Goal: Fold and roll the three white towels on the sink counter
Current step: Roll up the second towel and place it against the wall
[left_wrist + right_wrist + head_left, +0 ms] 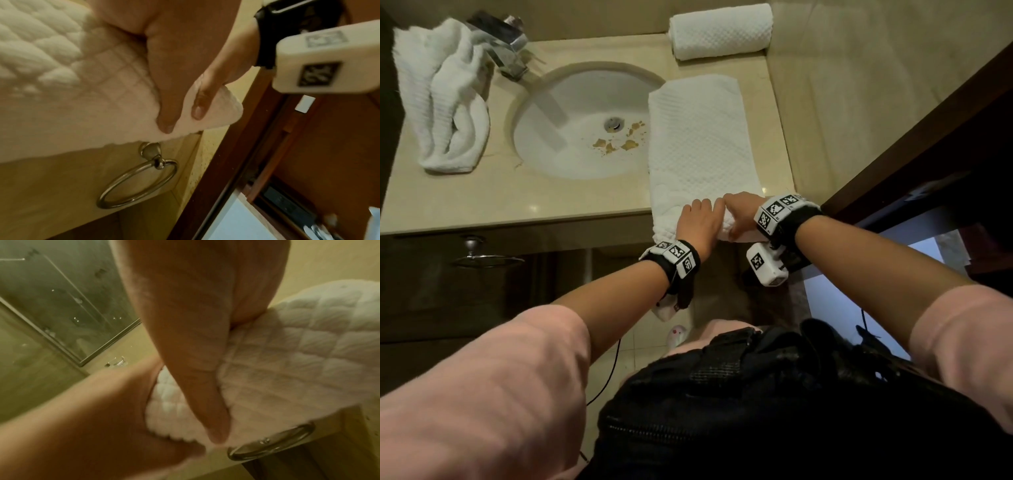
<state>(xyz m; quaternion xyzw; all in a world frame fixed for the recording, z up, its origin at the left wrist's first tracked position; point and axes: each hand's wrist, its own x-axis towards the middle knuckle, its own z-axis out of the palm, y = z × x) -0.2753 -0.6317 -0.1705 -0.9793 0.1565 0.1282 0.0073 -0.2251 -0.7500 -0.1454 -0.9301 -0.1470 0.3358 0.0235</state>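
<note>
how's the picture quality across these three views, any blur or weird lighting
Head view: dim, warm light, edges bowed by the wide lens, folded towel sharp. Left wrist view: yellowish, fairly sharp on the fingers. Right wrist view: soft all over, left hand smeared.

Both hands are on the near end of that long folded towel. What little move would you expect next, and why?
Probably rolling that end away, toward the wall. The left hand and right hand grip the folded towel where a small roll has begun at the counter edge; the rest lies flat. One rolled towel sits behind.
</note>
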